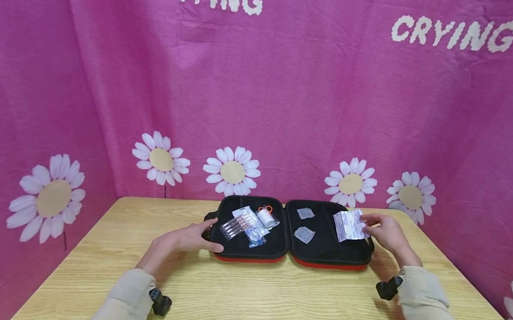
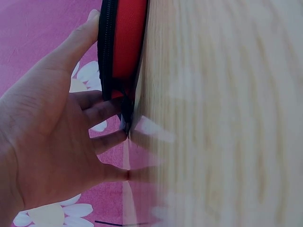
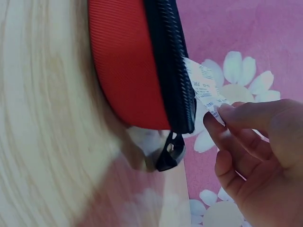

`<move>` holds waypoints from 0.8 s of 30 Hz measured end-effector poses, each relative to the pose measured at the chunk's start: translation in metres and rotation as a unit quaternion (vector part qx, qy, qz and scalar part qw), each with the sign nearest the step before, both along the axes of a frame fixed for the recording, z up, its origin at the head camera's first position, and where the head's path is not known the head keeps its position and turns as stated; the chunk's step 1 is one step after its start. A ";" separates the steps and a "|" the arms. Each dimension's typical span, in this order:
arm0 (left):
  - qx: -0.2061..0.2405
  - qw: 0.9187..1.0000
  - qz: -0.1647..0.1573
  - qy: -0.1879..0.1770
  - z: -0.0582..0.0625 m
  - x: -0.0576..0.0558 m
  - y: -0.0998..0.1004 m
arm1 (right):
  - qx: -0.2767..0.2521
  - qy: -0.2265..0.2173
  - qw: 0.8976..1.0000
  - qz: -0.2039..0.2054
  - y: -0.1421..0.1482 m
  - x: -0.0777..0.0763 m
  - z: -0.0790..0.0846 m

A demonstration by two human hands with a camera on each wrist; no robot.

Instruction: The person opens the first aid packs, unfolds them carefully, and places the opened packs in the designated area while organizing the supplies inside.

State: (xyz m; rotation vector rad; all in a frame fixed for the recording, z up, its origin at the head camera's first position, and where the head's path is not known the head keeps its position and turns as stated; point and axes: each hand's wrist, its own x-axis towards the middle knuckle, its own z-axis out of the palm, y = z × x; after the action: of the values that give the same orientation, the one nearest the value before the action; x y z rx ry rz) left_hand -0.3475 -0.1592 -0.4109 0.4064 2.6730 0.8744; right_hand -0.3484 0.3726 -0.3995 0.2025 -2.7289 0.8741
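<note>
An unfolded black case (image 1: 252, 249) with red outer sides lies on the wooden table. Along its left side, my left hand (image 1: 187, 236) has spread, fairly straight fingers touching the edge, the thumb against the rim near the front corner. In the left wrist view, the fingertips meet a dark strap below the zipped edge. Between thumb and finger, my right hand (image 1: 385, 230) pinches a white printed packet (image 1: 350, 226) over the right half. The left half holds a clear pack of slim brown sticks (image 1: 237, 225), a wrapped white roll (image 1: 265, 217) and a blue-and-clear packet (image 1: 255, 236).
Two small translucent packets (image 1: 305, 213) lie in the right half, near the hinge. The wooden table (image 1: 249, 295) extends in front of the case. Behind it hangs a pink cloth (image 1: 285, 108) with daisies and lettering.
</note>
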 end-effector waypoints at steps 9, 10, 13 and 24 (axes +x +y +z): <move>0.005 1.000 -0.004 -0.006 -0.002 -0.001 0.000 | -0.003 -0.039 0.999 0.017 -0.014 -0.005 -0.009; 0.006 1.000 -0.005 -0.007 -0.003 -0.001 0.000 | -0.001 -0.042 0.999 0.017 -0.017 -0.005 -0.009; 0.007 1.000 -0.006 -0.007 -0.003 -0.001 0.000 | 0.005 -0.048 0.999 0.020 -0.022 -0.008 -0.011; 0.004 1.000 -0.002 -0.002 -0.002 -0.002 -0.001 | 0.016 -0.045 0.999 0.020 -0.040 -0.017 -0.017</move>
State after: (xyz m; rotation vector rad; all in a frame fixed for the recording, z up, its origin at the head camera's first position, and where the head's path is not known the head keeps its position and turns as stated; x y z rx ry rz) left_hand -0.3497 -0.1598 -0.4131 0.4108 2.6651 0.8839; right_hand -0.3655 0.3327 -0.4167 0.2299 -2.8330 0.8699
